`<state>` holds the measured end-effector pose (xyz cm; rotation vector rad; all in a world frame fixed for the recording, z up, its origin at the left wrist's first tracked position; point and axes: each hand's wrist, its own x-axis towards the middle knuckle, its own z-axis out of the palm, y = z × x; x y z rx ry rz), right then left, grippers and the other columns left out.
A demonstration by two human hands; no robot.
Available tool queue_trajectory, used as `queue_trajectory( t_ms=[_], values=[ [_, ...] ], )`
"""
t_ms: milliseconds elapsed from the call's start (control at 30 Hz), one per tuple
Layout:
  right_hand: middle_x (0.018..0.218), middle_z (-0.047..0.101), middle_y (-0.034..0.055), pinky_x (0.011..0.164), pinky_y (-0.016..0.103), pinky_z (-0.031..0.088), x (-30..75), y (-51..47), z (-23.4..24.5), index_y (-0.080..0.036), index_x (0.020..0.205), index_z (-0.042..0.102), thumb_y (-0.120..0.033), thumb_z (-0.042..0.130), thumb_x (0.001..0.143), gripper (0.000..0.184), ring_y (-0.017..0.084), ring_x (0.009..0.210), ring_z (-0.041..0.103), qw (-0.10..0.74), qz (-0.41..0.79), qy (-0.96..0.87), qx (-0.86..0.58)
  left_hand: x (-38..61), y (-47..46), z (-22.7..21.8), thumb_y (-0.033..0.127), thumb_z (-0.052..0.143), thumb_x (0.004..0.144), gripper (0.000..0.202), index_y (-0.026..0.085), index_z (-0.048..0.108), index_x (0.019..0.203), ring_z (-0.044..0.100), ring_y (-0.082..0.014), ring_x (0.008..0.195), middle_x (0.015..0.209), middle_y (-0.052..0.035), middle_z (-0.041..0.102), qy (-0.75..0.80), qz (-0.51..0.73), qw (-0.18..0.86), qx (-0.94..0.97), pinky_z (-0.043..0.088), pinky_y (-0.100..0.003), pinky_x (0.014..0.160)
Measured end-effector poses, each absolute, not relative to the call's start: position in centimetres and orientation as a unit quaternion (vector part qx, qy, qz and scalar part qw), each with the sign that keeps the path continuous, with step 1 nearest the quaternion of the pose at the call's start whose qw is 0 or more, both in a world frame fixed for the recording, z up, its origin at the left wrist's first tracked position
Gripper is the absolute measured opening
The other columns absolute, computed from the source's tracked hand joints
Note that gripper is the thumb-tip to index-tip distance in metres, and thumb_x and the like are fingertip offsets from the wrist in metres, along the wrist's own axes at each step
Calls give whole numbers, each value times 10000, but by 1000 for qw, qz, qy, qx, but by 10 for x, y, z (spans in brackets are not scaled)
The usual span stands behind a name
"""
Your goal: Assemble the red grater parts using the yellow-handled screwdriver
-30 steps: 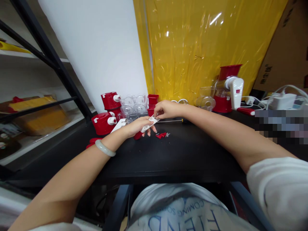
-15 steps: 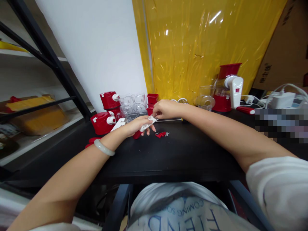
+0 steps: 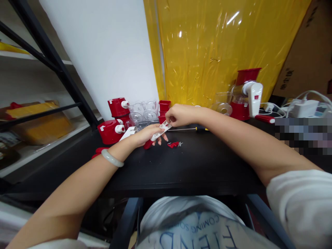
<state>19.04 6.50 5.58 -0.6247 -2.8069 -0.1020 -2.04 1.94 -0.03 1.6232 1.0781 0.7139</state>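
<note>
My left hand point(image 3: 149, 135) is closed around a white crank handle point(image 3: 162, 129) with a red grip point(image 3: 148, 144), which it holds tilted above the black table. The handle's hollow side faces up, and a bit of red shows inside its upper end. There, my right hand point(image 3: 178, 115) has its fingers pinched together against the handle; what lies between the fingertips is hidden. Below the hands lie small red pieces point(image 3: 173, 145) and several screws point(image 3: 180, 144). A screwdriver point(image 3: 200, 129) with a yellow and black handle lies just behind them.
Red grinder bases point(image 3: 108, 132) are stacked at the left, beside clear plastic cups point(image 3: 143, 110) and red hoppers point(image 3: 164, 105). An assembled red and white grinder point(image 3: 240, 110) stands at the back right, near a white power adapter point(image 3: 303, 109). A black shelf frame point(image 3: 57, 65) rises on the left.
My right hand has shifted slightly up at the handle's end. More of the handle's hollow now shows, with red inside it. My left hand keeps its hold.
</note>
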Motion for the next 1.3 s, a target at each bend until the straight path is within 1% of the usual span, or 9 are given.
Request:
queue_trajectory(
  t_ms=[100, 267, 433, 600, 867, 967, 1133, 1200, 1300],
  values=[
    [734, 681, 21, 606, 264, 361, 192, 58, 61, -155, 850, 731, -117, 650, 750, 135, 112, 618, 522, 93, -6, -967, -239, -21, 21, -1, 332, 595, 913, 225, 151, 556, 1040, 616, -112, 483, 797, -66, 751, 445, 295, 510, 674, 395, -171, 346],
    [721, 681, -9, 588, 265, 355, 187, 58, 51, -183, 808, 718, -117, 636, 699, 152, 113, 617, 533, -6, 35, -971, -235, -21, 22, -2, 342, 599, 900, 242, 139, 590, 1030, 622, -117, 490, 798, -68, 744, 442, 290, 503, 684, 406, -173, 337],
    [732, 666, -7, 580, 256, 373, 180, 56, 43, -166, 816, 699, -106, 637, 692, 152, 118, 629, 550, -71, 64, -961, -258, -21, 21, -1, 394, 628, 883, 293, 126, 624, 1002, 622, -112, 499, 807, -72, 732, 441, 285, 494, 693, 407, -169, 342],
    [756, 660, 1, 582, 258, 374, 179, 50, 46, -165, 854, 687, -148, 640, 707, 155, 129, 656, 559, -107, 76, -955, -267, -22, 22, -2, 437, 629, 877, 348, 117, 621, 1016, 620, -113, 508, 830, -72, 729, 444, 268, 488, 702, 415, -172, 347],
    [751, 668, 3, 610, 260, 412, 177, 52, 43, -157, 868, 668, -130, 629, 732, 143, 134, 652, 610, -122, 151, -939, -285, -23, 23, -2, 463, 615, 889, 368, 116, 614, 1012, 628, -116, 516, 853, -83, 732, 436, 262, 485, 711, 412, -175, 347],
    [783, 691, 17, 628, 262, 416, 180, 53, 48, -158, 932, 697, -177, 646, 778, 164, 138, 668, 620, -86, 143, -948, -270, -22, 23, -2, 434, 602, 900, 338, 117, 607, 1017, 631, -114, 517, 852, -81, 736, 436, 264, 489, 708, 415, -175, 350],
    [885, 714, 69, 685, 270, 413, 195, 56, 71, -144, 955, 712, -231, 675, 836, 152, 159, 766, 613, 134, 11, -952, -273, -21, 21, 0, 354, 551, 932, 248, 138, 541, 1054, 630, -119, 506, 838, -73, 749, 460, 266, 494, 688, 408, -181, 350],
    [919, 723, 83, 711, 274, 420, 200, 60, 76, -138, 971, 710, -221, 671, 851, 151, 173, 808, 627, 158, -6, -942, -294, -20, 20, 1, 345, 548, 934, 241, 144, 536, 1068, 629, -118, 501, 834, -65, 751, 461, 261, 495, 689, 406, -182, 354],
    [1048, 729, 119, 763, 292, 446, 203, 71, 72, -134, 1055, 702, -260, 689, 858, 234, 218, 918, 652, 144, -19, -937, -317, -21, 19, 1, 347, 563, 925, 252, 145, 535, 1074, 632, -119, 502, 838, -68, 753, 455, 260, 495, 693, 408, -186, 361]
  ],
)
